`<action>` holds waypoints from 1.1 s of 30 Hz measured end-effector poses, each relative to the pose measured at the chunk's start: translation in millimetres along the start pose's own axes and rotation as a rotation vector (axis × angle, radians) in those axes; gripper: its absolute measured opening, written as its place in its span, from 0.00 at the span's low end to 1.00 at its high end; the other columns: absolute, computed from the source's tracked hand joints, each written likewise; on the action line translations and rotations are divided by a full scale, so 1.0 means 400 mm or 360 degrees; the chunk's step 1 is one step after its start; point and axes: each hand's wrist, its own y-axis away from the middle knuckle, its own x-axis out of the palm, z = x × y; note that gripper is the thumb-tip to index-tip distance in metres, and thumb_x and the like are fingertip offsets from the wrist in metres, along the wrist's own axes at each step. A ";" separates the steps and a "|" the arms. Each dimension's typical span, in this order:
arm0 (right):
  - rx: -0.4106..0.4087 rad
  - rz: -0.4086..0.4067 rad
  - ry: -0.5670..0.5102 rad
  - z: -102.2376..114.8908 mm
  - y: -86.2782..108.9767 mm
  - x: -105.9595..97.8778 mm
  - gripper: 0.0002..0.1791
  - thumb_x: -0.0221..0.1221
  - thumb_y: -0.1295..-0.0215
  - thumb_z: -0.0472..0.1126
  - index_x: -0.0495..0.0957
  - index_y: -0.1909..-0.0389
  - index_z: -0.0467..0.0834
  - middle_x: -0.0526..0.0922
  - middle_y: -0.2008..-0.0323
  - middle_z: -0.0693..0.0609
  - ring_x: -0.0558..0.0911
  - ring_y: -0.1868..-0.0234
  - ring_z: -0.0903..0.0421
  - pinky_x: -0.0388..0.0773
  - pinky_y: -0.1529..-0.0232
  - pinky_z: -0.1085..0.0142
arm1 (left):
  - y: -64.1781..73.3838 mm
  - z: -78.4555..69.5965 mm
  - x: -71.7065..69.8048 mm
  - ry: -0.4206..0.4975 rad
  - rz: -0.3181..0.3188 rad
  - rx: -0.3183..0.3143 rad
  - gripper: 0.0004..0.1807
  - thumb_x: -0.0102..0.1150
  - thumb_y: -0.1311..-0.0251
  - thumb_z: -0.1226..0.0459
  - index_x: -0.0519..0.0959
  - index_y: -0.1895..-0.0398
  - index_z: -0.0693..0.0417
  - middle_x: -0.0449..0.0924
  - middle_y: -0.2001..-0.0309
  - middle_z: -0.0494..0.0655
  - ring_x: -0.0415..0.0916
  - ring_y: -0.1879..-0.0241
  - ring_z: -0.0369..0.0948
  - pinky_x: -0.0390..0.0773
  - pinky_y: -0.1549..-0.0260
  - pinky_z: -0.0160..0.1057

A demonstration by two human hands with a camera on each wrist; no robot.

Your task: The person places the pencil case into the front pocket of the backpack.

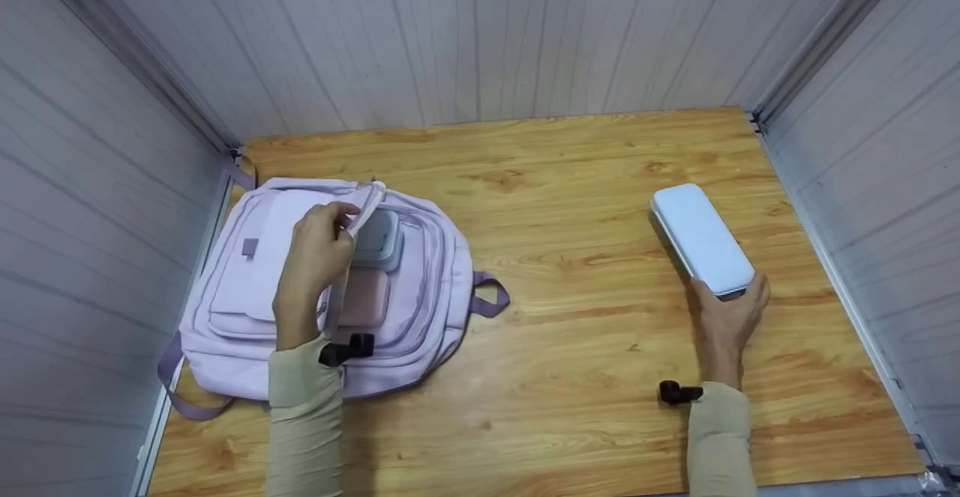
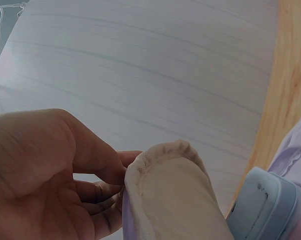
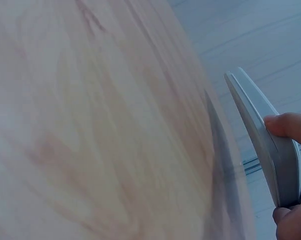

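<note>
A lilac backpack [image 1: 442,257] lies on the wooden table at the left, its front pocket unzipped. My left hand [image 1: 319,246] pinches the edge of the pocket flap [image 2: 178,195] between thumb and fingers and holds it lifted. Inside the pocket sit a blue-grey box [image 1: 381,241] and, nearer me, a pink box [image 1: 365,298], both partly covered by the flap. Over at the right, my right hand [image 1: 731,324] grips the near end of a long light-blue case [image 1: 705,238], thumb on one side and fingers on the other. In the right wrist view the case [image 3: 263,150] appears edge-on.
Grey panelled walls [image 1: 480,40] enclose the wooden table [image 1: 555,294] at the back and both sides. The backpack's purple loop [image 1: 491,306] points toward the table's middle, and a strap [image 1: 195,409] trails at its near left corner.
</note>
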 end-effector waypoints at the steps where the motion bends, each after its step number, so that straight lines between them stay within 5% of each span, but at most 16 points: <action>1: -0.0024 -0.0005 -0.0005 0.004 0.002 0.002 0.52 0.70 0.50 0.48 0.51 0.27 0.47 0.50 0.27 0.46 0.55 0.28 0.51 0.51 0.29 0.61 | 0.001 0.000 0.000 0.0001 -0.0001 -0.0001 0.21 0.42 0.44 0.76 0.77 0.50 0.67 0.76 0.60 0.61 0.71 0.59 0.52 0.69 0.57 0.49; 10: -0.0210 0.0009 -0.0063 0.046 0.019 0.023 0.52 0.72 0.53 0.44 0.54 0.28 0.46 0.56 0.30 0.44 0.60 0.32 0.50 0.56 0.32 0.58 | 0.000 -0.001 0.000 -0.0012 0.0000 0.0000 0.21 0.42 0.45 0.76 0.77 0.50 0.67 0.76 0.61 0.61 0.71 0.60 0.52 0.70 0.57 0.50; 17: -0.0185 0.0121 -0.0217 0.081 0.040 0.033 0.57 0.71 0.51 0.40 0.45 0.25 0.47 0.45 0.26 0.46 0.50 0.26 0.54 0.54 0.29 0.62 | -0.002 -0.001 0.001 -0.0014 0.0000 0.0019 0.21 0.42 0.46 0.75 0.78 0.50 0.67 0.76 0.61 0.61 0.72 0.59 0.53 0.70 0.56 0.50; 24: -0.0251 0.0214 -0.0248 0.117 0.062 0.057 0.57 0.70 0.51 0.37 0.44 0.25 0.44 0.44 0.25 0.44 0.48 0.25 0.53 0.50 0.28 0.63 | -0.001 -0.001 -0.001 -0.0009 -0.0007 0.0030 0.21 0.42 0.46 0.76 0.78 0.51 0.68 0.76 0.61 0.62 0.72 0.59 0.54 0.69 0.56 0.51; 33: -0.0419 0.0337 -0.0358 0.232 0.152 0.078 0.52 0.69 0.52 0.30 0.48 0.28 0.31 0.50 0.30 0.33 0.53 0.27 0.43 0.50 0.28 0.53 | -0.003 -0.005 0.000 -0.0016 -0.0004 0.0038 0.21 0.43 0.47 0.76 0.78 0.51 0.68 0.76 0.62 0.62 0.72 0.60 0.54 0.69 0.56 0.51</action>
